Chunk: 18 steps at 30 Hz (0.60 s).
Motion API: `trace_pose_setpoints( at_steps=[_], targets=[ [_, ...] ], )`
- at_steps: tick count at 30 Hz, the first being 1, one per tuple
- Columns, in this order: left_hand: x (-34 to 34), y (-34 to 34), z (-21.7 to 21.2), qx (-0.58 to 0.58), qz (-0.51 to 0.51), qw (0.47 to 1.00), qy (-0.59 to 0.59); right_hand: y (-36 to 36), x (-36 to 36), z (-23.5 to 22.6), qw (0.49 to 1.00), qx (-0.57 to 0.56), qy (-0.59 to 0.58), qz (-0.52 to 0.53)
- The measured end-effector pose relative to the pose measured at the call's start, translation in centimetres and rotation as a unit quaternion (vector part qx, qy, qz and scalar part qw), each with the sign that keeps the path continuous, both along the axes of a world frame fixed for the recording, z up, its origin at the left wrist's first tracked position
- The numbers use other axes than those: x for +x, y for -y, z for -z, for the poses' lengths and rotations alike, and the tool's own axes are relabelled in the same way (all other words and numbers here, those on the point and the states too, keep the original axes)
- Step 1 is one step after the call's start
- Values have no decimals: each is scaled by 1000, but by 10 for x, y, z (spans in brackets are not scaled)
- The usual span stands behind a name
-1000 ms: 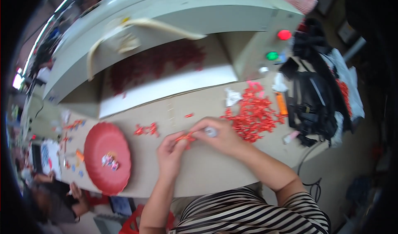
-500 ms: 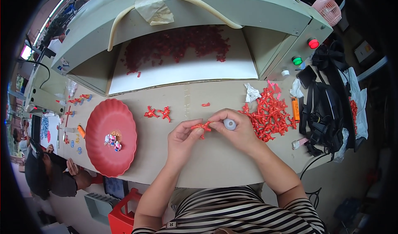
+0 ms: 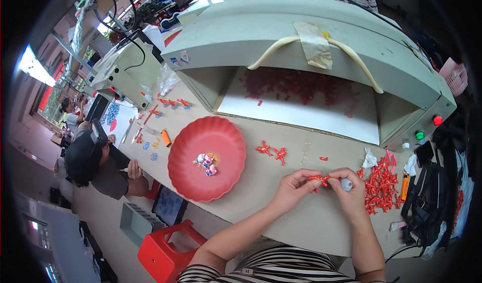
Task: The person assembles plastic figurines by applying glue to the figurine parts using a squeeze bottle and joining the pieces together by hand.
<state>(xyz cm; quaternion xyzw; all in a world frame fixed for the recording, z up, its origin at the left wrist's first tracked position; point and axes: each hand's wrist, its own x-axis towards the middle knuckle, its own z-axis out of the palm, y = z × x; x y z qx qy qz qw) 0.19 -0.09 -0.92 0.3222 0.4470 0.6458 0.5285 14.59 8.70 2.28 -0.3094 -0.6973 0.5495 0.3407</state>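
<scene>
Red plastic piece (image 3: 319,179) | pinched by left hand (image 3: 291,190), right hand (image 3: 349,195) | beige workbench (image 3: 281,218)

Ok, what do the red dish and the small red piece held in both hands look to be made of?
The red dish looks like moulded plastic: uniform colour, scalloped rim, soft sheen. The small red piece, pinched between the left hand and right hand, also looks like plastic, matching the branched pieces in the red pile; too small to be sure of its finish.
</scene>
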Motion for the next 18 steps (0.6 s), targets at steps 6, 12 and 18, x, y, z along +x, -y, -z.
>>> trace_pose_setpoints(
  at_steps=[6,12,18],
  targets=[
    [4,-5,1,-7,9,1000,1,-5,7,1,999,47,6,-8],
    [-5,-6,-6,-21,-9,1000,6,-10,-3,-8,996,89,21,-11],
    [-6,-8,-8,-51,-11,999,11,-13,2,-2,996,82,2,-32]
  ],
)
